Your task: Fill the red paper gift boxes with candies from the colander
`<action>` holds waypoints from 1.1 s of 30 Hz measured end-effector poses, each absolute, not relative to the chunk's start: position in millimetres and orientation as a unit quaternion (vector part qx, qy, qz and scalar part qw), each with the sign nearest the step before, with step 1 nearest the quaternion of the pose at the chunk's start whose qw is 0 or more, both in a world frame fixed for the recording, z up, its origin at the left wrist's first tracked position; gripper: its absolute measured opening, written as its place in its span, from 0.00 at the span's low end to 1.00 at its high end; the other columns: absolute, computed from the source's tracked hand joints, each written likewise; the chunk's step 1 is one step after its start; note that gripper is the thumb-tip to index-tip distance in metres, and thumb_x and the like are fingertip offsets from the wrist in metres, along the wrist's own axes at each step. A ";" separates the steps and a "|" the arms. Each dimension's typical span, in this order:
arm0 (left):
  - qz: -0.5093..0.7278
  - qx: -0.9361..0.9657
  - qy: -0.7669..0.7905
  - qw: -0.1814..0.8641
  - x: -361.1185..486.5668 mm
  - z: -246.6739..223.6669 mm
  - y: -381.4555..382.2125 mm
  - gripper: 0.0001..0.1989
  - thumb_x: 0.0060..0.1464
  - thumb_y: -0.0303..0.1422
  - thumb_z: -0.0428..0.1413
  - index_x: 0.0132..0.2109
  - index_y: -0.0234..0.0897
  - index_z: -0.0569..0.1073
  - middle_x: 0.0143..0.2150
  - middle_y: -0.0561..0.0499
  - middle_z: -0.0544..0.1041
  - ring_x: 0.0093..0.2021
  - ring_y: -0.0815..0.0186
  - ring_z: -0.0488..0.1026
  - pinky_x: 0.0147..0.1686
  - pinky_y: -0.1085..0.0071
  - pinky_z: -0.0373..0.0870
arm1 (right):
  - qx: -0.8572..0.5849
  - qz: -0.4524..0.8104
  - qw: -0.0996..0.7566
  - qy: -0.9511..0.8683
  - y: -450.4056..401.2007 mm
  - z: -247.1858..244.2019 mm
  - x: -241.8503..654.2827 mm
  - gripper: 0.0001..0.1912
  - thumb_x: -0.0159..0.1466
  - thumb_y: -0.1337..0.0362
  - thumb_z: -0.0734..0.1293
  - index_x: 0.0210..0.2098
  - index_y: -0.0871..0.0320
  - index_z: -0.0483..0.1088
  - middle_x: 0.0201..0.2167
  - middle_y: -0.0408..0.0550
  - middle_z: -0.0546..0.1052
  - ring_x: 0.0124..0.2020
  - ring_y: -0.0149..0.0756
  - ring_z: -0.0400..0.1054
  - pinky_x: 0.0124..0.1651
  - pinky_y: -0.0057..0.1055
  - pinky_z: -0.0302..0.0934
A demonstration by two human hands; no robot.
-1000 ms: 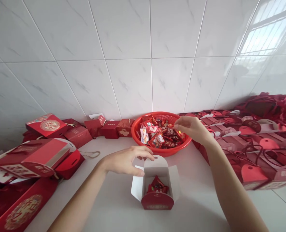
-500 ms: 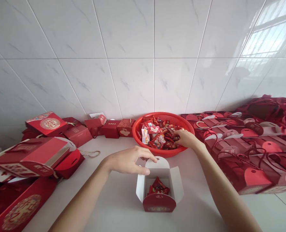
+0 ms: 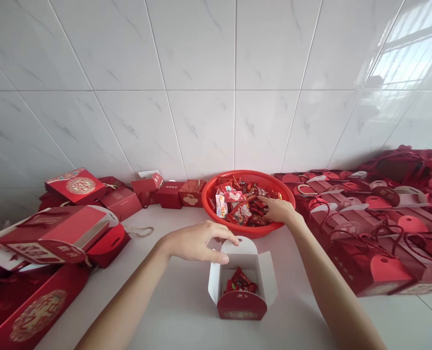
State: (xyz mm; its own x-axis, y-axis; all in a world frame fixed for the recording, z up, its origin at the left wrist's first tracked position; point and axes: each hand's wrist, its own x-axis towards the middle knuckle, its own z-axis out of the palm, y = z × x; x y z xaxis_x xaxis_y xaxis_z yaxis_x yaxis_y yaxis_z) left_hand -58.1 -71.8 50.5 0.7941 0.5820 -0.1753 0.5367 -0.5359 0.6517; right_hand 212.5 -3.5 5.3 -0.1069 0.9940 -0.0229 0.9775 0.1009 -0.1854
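Observation:
A small gift box (image 3: 242, 306), red outside and white inside, stands on the table with its flaps spread. Several red-wrapped candies (image 3: 241, 281) lie in it. My left hand (image 3: 197, 243) is over the box's back left corner, thumb and fingers apart, holding nothing. Beyond the box sits a red plastic basket (image 3: 216, 221) full of wrapped candies (image 3: 240, 213). My right hand (image 3: 279, 210) reaches into the basket's right side, fingers stretched and apart, their tips against the candies. Some of its fingers are hidden.
Red boxes (image 3: 81, 185) are piled at the left, with a large open red box (image 3: 37, 311) in front. Smaller red boxes (image 3: 170, 194) line the tiled wall (image 3: 205, 131). Rows of closed red gift boxes (image 3: 384, 253) with cord handles fill the right side.
My right hand has shifted slightly left and down among the candies in the basket. My left hand keeps its place by the box. The whole view has moved slightly.

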 end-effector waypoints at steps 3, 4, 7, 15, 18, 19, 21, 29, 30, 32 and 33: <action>0.038 0.875 0.320 0.362 -57.9 51.0 -73.3 0.20 0.54 0.38 0.62 0.54 0.44 0.78 0.56 0.48 0.78 0.52 0.56 0.75 0.40 0.72 0.68 | -0.675 0.102 0.065 -0.728 -5.4 7.8 212.6 0.35 0.53 0.66 0.72 0.60 0.51 0.70 0.51 0.54 0.79 0.50 0.51 0.73 0.42 0.35 0.64; 0.041 0.875 0.319 0.362 -57.8 51.1 -73.6 0.20 0.54 0.38 0.62 0.54 0.44 0.78 0.55 0.48 0.78 0.51 0.56 0.75 0.40 0.72 0.68 | -0.674 0.108 0.075 -0.727 -6.7 9.1 213.0 0.30 0.54 0.66 0.72 0.57 0.52 0.73 0.50 0.53 0.79 0.49 0.49 0.73 0.41 0.34 0.63; 0.042 0.875 0.323 0.357 -57.7 51.4 -73.9 0.20 0.54 0.37 0.62 0.54 0.43 0.78 0.55 0.48 0.78 0.50 0.56 0.75 0.41 0.71 0.68 | -0.665 0.126 0.106 -0.729 -10.7 12.9 215.8 0.16 0.57 0.61 0.71 0.45 0.54 0.78 0.43 0.50 0.81 0.44 0.44 0.74 0.39 0.32 0.62; 0.035 0.871 0.330 0.361 -61.8 50.3 -74.7 0.20 0.54 0.36 0.62 0.55 0.42 0.78 0.52 0.48 0.79 0.47 0.60 0.75 0.44 0.70 0.68 | -0.541 0.334 0.356 -0.684 -3.6 5.6 228.7 0.07 0.50 0.61 0.69 0.24 0.58 0.73 0.24 0.44 0.77 0.27 0.34 0.69 0.32 0.29 0.61; 0.037 0.867 0.335 0.367 -63.3 50.6 -76.1 0.20 0.54 0.36 0.61 0.54 0.42 0.78 0.52 0.48 0.79 0.47 0.60 0.75 0.46 0.70 0.69 | -0.546 0.332 0.388 -0.664 -1.5 2.6 229.1 0.05 0.48 0.62 0.68 0.22 0.57 0.72 0.21 0.43 0.75 0.25 0.32 0.67 0.30 0.28 0.60; 0.037 0.866 0.337 0.368 -63.5 50.9 -76.6 0.20 0.54 0.37 0.62 0.54 0.42 0.78 0.52 0.48 0.79 0.47 0.61 0.75 0.46 0.71 0.68 | -0.546 0.333 0.402 -0.655 -1.9 2.7 228.9 0.05 0.48 0.62 0.68 0.23 0.57 0.71 0.21 0.43 0.75 0.24 0.32 0.66 0.29 0.28 0.59; 0.037 0.865 0.337 0.370 -63.8 51.6 -77.6 0.20 0.54 0.37 0.62 0.55 0.42 0.78 0.52 0.48 0.79 0.48 0.61 0.75 0.47 0.71 0.68 | -0.543 0.342 0.430 -0.635 -3.8 4.2 228.8 0.06 0.48 0.61 0.67 0.24 0.57 0.69 0.21 0.42 0.75 0.23 0.31 0.65 0.28 0.28 0.59; 0.043 0.865 0.338 0.368 -63.5 49.5 -77.8 0.22 0.54 0.37 0.61 0.55 0.41 0.78 0.52 0.48 0.80 0.46 0.61 0.76 0.41 0.72 0.69 | -0.511 0.387 0.513 -0.570 -16.8 21.5 227.0 0.12 0.46 0.61 0.70 0.30 0.57 0.69 0.23 0.44 0.77 0.25 0.33 0.71 0.30 0.29 0.64; 0.043 0.867 0.337 0.365 -63.4 49.0 -77.6 0.22 0.53 0.37 0.61 0.56 0.40 0.78 0.51 0.47 0.80 0.45 0.61 0.76 0.42 0.71 0.69 | -0.492 0.401 0.522 -0.570 -22.2 27.2 225.1 0.13 0.47 0.60 0.72 0.31 0.57 0.70 0.23 0.43 0.78 0.25 0.32 0.71 0.30 0.28 0.64; 0.047 0.868 0.337 0.360 -63.1 48.3 -77.6 0.24 0.52 0.35 0.62 0.57 0.39 0.77 0.51 0.47 0.80 0.45 0.61 0.76 0.45 0.70 0.69 | -0.435 0.432 0.519 -0.595 -37.5 41.0 219.1 0.15 0.49 0.60 0.74 0.34 0.58 0.70 0.25 0.43 0.78 0.26 0.31 0.71 0.31 0.27 0.64; 0.050 0.869 0.339 0.358 -63.1 48.3 -77.8 0.25 0.51 0.34 0.62 0.58 0.39 0.76 0.52 0.47 0.80 0.46 0.61 0.76 0.46 0.69 0.69 | -0.402 0.448 0.503 -0.620 -47.1 48.5 214.9 0.15 0.51 0.60 0.74 0.35 0.58 0.71 0.26 0.43 0.78 0.27 0.31 0.71 0.32 0.28 0.64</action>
